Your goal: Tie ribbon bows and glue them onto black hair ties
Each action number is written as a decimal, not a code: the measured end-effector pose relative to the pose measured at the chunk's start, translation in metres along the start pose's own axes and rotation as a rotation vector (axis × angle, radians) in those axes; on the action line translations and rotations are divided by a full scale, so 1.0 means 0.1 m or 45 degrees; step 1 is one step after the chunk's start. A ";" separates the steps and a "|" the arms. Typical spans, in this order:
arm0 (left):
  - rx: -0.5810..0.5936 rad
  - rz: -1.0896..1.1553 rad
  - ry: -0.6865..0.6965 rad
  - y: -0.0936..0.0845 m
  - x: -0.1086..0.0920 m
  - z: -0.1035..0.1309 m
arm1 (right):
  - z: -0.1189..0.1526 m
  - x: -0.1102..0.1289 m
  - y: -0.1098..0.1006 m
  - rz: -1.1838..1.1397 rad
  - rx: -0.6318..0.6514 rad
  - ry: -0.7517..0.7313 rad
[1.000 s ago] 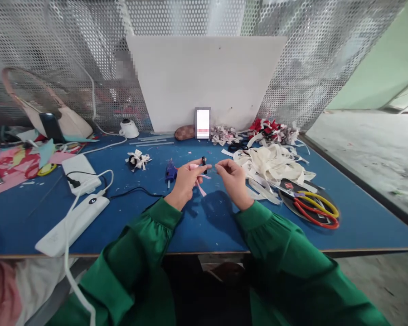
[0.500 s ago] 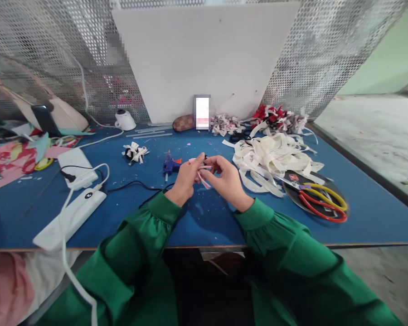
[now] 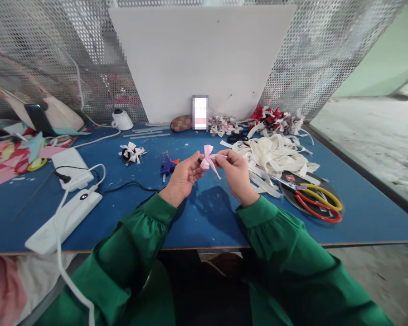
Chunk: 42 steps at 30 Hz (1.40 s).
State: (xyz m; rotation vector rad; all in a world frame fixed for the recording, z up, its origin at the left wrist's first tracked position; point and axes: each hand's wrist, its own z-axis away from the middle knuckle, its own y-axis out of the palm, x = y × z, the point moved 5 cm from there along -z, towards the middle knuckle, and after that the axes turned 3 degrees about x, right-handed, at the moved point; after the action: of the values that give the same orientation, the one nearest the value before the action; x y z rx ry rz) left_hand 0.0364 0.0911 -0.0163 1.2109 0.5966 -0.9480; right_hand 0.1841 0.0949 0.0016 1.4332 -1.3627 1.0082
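Observation:
A pink ribbon bow (image 3: 208,159) is held up between my two hands, above the middle of the blue table. My left hand (image 3: 185,177) grips its left side, where a small dark piece shows at the fingertips. My right hand (image 3: 236,174) pinches a ribbon end on the right side. One pink tail dangles below the knot. Just left of my left hand is a blue glue gun (image 3: 166,164). Beyond my right hand lies a heap of cream ribbon strips (image 3: 270,154).
Scissors with red and yellow handles (image 3: 318,199) rest on a dark disc at right. A white power strip (image 3: 66,222) and cables occupy the left. A black-and-white bow (image 3: 132,153) sits farther back. A lit phone (image 3: 200,112) stands against the white board (image 3: 204,59).
My hands have drawn apart slightly, my right hand moving right. The pink bow, mostly hidden by the fingers before, now shows spread open between them. The view has shifted slightly.

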 end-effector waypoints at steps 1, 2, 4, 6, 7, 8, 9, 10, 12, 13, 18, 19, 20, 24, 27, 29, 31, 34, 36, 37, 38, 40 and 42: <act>-0.014 0.003 0.012 -0.01 -0.01 0.00 | -0.01 -0.01 -0.01 -0.016 -0.007 0.010; -0.019 -0.002 0.025 -0.01 -0.01 0.00 | -0.03 -0.02 -0.02 -0.028 -0.012 0.024; -0.017 -0.035 0.047 -0.01 -0.02 0.00 | -0.04 -0.06 -0.03 -0.040 -0.019 0.052; -0.016 -0.090 0.068 -0.01 -0.02 0.00 | -0.04 -0.08 -0.03 -0.039 -0.017 0.063; -0.014 -0.116 0.086 -0.01 -0.02 0.01 | -0.04 -0.09 -0.02 -0.038 -0.015 0.064; -0.013 -0.140 0.109 -0.01 -0.03 0.01 | -0.03 -0.09 -0.02 -0.039 -0.013 0.066; -0.012 -0.162 0.138 0.00 -0.04 0.01 | -0.03 -0.10 -0.01 -0.046 -0.011 0.072; -0.014 -0.185 0.171 0.00 -0.05 0.01 | -0.02 -0.10 -0.01 -0.061 -0.011 0.083; -0.031 -0.241 0.239 -0.01 -0.07 0.01 | -0.01 -0.10 -0.01 -0.116 -0.014 0.118; -0.042 -0.274 0.267 -0.01 -0.08 0.01 | -0.01 -0.10 -0.01 -0.148 -0.016 0.138; -0.066 -0.469 0.350 -0.01 -0.12 0.03 | 0.00 -0.10 0.01 -0.125 0.072 0.199; -0.062 -0.500 0.354 0.00 -0.12 0.04 | 0.00 -0.11 0.02 -0.097 0.109 0.201; -0.053 -0.525 0.355 0.01 -0.12 0.04 | 0.00 -0.12 0.03 -0.078 0.141 0.203; -0.030 -0.570 0.354 0.04 -0.12 0.06 | 0.00 -0.19 0.04 -0.082 0.148 0.223; -0.043 -0.573 0.354 0.04 -0.12 0.06 | 0.00 -0.20 0.03 -0.092 0.129 0.233; -0.040 -0.573 0.351 0.03 -0.12 0.06 | 0.00 -0.19 0.03 -0.108 0.138 0.252; -0.032 -0.579 0.350 0.02 -0.12 0.05 | 0.02 -0.19 0.04 -0.140 0.148 0.285; -0.022 -0.606 0.356 0.02 -0.12 0.05 | 0.03 -0.18 0.05 -0.195 0.137 0.332; -0.012 -0.634 0.350 0.03 -0.12 0.05 | 0.02 -0.17 0.03 -0.210 0.093 0.346; -0.004 -0.645 0.345 0.04 -0.13 0.05 | 0.01 -0.16 0.01 -0.204 0.061 0.343; 0.008 -0.651 0.340 0.05 -0.13 0.06 | 0.00 -0.15 -0.02 -0.187 0.019 0.328; 0.047 -0.649 0.325 0.08 -0.13 0.07 | -0.03 -0.10 -0.08 -0.129 -0.073 0.262; 0.096 -0.650 0.309 0.10 -0.12 0.07 | -0.06 -0.05 -0.14 -0.062 -0.159 0.156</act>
State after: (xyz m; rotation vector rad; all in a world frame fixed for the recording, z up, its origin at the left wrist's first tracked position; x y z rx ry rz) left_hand 0.0383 0.0882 0.0012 1.2761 1.1062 -1.2641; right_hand 0.1977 0.1016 -0.0021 1.2851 -1.2734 0.9473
